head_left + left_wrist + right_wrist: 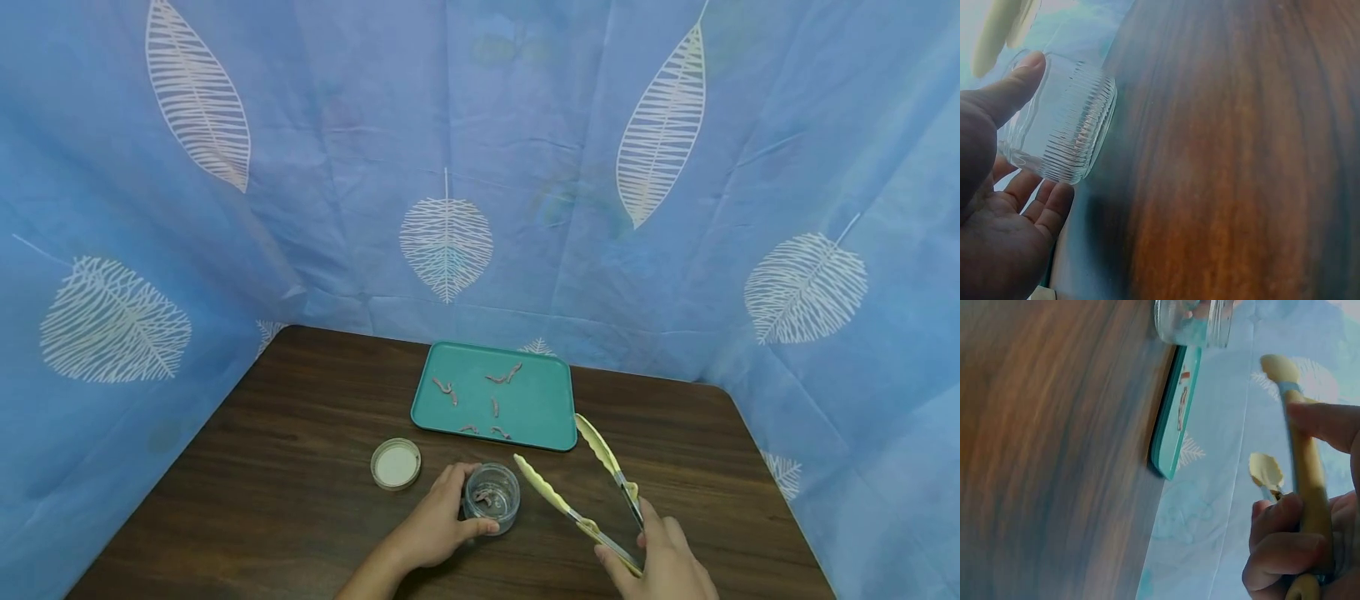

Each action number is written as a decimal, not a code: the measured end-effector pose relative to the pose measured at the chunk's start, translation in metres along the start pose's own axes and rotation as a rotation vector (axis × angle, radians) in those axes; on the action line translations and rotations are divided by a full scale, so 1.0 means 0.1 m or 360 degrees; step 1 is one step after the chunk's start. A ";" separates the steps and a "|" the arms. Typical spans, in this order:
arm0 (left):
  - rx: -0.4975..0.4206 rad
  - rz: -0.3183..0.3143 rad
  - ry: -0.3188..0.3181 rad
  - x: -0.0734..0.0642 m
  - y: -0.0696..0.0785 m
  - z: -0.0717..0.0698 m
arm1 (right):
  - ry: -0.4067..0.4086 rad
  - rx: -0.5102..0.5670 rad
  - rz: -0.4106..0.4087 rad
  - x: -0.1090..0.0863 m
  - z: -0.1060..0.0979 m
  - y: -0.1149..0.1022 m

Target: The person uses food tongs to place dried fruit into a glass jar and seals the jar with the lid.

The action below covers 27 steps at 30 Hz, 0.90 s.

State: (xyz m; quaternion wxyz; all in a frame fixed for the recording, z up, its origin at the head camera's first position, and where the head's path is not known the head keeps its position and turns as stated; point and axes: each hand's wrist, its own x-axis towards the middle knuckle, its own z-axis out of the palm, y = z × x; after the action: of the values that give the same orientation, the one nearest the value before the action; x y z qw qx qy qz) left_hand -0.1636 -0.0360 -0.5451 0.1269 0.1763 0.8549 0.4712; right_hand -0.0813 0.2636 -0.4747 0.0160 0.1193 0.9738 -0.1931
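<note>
My left hand (442,518) grips a small clear glass jar (504,517), thumb on the near side and fingers round the far side. Inside the jar lies a small pinkish worm-like piece (483,497). In the left wrist view the ribbed wall of the jar (1079,125) shows between thumb and fingers. My right hand (666,560) holds a pair of tongs (551,492) with pale yellow tips, spread wide apart and with nothing between them, to the right of the jar. Beyond both hands is a teal tray (540,417) bearing several pinkish worm-like pieces (442,387).
A round jar lid (396,463) lies on the dark wooden table (285,450), left of the jar. Blue cloth (525,267) with white leaf prints hangs behind the table and along both sides.
</note>
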 end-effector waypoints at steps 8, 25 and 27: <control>-0.0028 0.0008 -0.0001 0.01 0.01 0.00 | -0.0022 -0.0003 -0.0080 0.12 -0.10 0.05; -0.0050 -0.0012 -0.0003 0.01 0.00 0.00 | -0.0090 -0.0011 -0.0230 0.40 0.04 0.04; -0.0045 -0.0001 -0.0003 0.01 0.01 0.00 | -0.0078 -0.0017 -0.0263 0.43 0.04 0.01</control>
State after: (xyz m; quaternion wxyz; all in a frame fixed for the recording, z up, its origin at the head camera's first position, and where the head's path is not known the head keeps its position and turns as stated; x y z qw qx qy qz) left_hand -0.1647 -0.0352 -0.5439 0.1304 0.1748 0.8481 0.4830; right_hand -0.1228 0.2731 -0.4818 0.0243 0.0336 0.9806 -0.1915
